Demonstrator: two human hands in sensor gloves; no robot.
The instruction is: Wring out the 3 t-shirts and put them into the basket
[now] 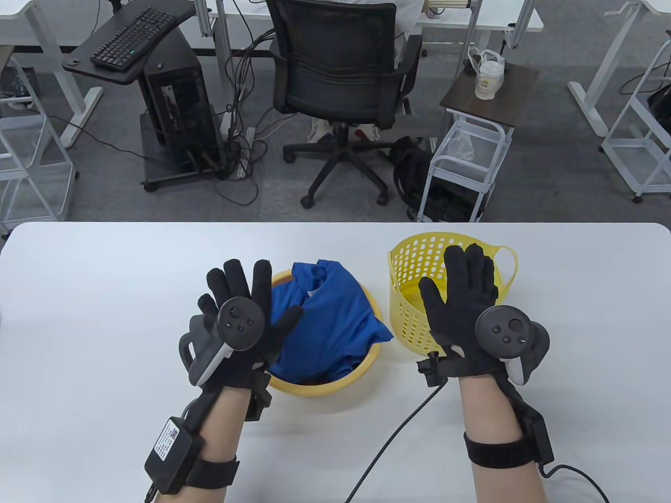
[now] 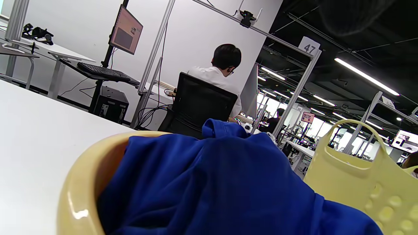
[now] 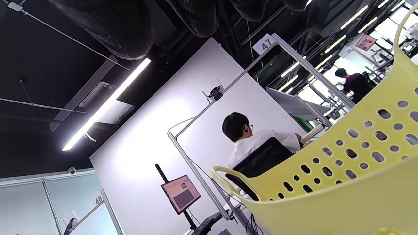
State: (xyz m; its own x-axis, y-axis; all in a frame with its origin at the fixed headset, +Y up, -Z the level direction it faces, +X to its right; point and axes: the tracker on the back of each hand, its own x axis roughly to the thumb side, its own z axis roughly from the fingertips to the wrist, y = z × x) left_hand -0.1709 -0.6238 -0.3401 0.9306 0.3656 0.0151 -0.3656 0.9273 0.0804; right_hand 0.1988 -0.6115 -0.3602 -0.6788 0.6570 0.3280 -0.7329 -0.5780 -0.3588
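Observation:
Blue t-shirt cloth (image 1: 327,319) (image 2: 215,182) lies piled in a round yellow basin (image 1: 361,367) (image 2: 81,182) at mid-table. To its right stands an empty yellow perforated basket (image 1: 406,309) (image 3: 343,169) with loop handles. My left hand (image 1: 246,298) hovers flat over the basin's left rim, fingers spread and straight, holding nothing. My right hand (image 1: 461,283) hovers with straight fingers over the basket's near side, also holding nothing. In the right wrist view only dark fingertips (image 3: 114,29) hang in at the top.
The white table (image 1: 105,314) spreads wide to the left and in front of me. A cable (image 1: 398,429) runs across it between my wrists. Beyond the far edge sit an office chair (image 1: 341,84) with a person in it, a computer cart and a small trolley (image 1: 466,167).

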